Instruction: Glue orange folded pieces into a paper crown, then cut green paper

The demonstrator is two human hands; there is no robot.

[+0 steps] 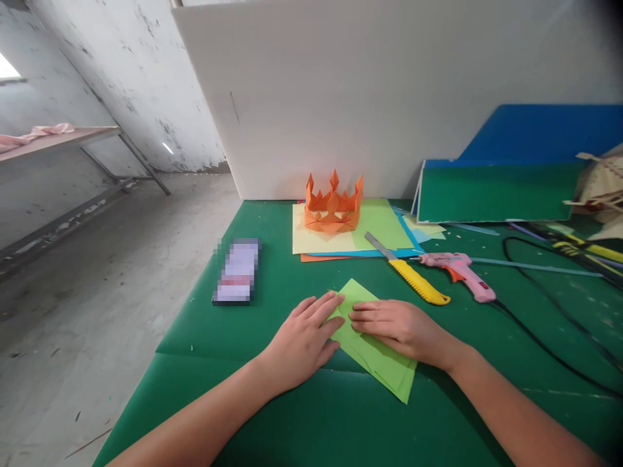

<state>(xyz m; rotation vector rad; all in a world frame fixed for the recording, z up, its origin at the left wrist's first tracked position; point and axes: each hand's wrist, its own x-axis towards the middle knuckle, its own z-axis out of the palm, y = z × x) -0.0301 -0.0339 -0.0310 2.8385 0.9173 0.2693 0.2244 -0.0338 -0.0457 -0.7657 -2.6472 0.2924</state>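
Note:
A folded sheet of light green paper [372,360] lies at a slant on the green table, with layered edges along its lower side. My left hand [306,334] rests flat on its left corner, fingers stretched and slightly apart. On the upper right part of the paper lies my right hand [396,327], palm down with fingers straight, hiding that edge. Just beyond the paper is a yellow utility knife [418,282] with its blade out. An orange folded paper crown [333,211] stands farther back on sheets of coloured paper [384,227].
A phone [238,271] with a blurred screen lies at the left edge of the table [204,383]. At right are a pink glue gun [457,269] with a black cord [535,344], paper strips, and a green and blue board [491,191]. A white panel [341,91] stands behind.

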